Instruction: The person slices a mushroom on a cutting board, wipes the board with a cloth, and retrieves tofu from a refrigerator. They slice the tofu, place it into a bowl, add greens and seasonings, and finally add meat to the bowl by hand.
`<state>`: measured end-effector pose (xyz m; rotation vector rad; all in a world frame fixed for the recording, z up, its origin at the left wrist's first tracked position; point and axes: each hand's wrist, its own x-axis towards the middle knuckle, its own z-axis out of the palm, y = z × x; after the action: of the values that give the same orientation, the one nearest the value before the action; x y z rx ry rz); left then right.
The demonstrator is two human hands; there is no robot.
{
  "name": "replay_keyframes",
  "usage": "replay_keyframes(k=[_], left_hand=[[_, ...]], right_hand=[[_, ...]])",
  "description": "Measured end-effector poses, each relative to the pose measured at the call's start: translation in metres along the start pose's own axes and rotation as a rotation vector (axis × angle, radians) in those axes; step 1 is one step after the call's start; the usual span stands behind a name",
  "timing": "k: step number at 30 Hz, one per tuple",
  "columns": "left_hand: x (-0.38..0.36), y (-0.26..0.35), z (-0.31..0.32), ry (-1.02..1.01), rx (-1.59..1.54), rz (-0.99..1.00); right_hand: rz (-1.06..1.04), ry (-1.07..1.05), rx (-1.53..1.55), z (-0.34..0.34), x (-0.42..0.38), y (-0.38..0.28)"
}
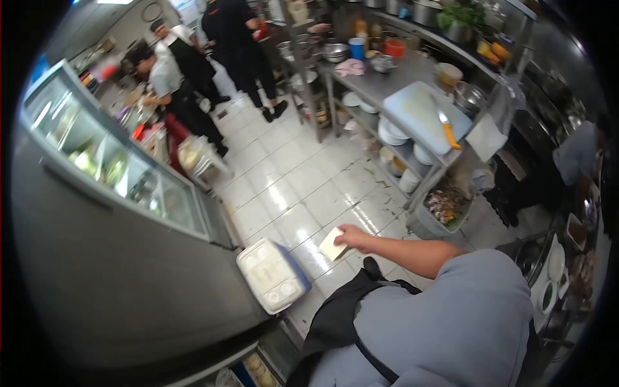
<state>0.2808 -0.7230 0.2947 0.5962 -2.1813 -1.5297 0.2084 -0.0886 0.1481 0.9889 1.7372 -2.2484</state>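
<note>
My right hand [351, 237] stretches out over the tiled floor, its fingers closed round a pale cream block [331, 244] with flat sides. What the block is made of cannot be made out. Below and to the left of it, on the floor, stands a cooler box [265, 274] with a dirty white lid and blue side; the hand is apart from it. My left hand is out of view. A grey sleeve and dark apron [332, 309] fill the lower part of the picture.
A glass-topped refrigerated counter [122, 151] runs along the left. On the right, a steel table holds a cutting board [416, 109] with an orange-handled knife [448, 132]. Below it sits a bin of scraps [445, 209]. Several people work nearby; scraps litter the floor.
</note>
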Motion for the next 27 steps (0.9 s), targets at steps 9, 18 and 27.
replay_keyframes(k=[9, 18, 27], left_hand=[[-0.024, -0.012, 0.270, -0.660, -0.139, -0.284], [-0.106, 0.090, 0.641, -0.952, -0.121, -0.157], [-0.285, 0.238, 0.996, -1.312, -0.195, -0.220]], right_hand=[[-0.336, 0.743, 0.313, -0.335, 0.004, -0.066], [-0.388, 1.039, 0.560, -0.479, 0.081, -0.125], [-0.199, 1.195, 0.249, -0.530, 0.124, -0.156]])
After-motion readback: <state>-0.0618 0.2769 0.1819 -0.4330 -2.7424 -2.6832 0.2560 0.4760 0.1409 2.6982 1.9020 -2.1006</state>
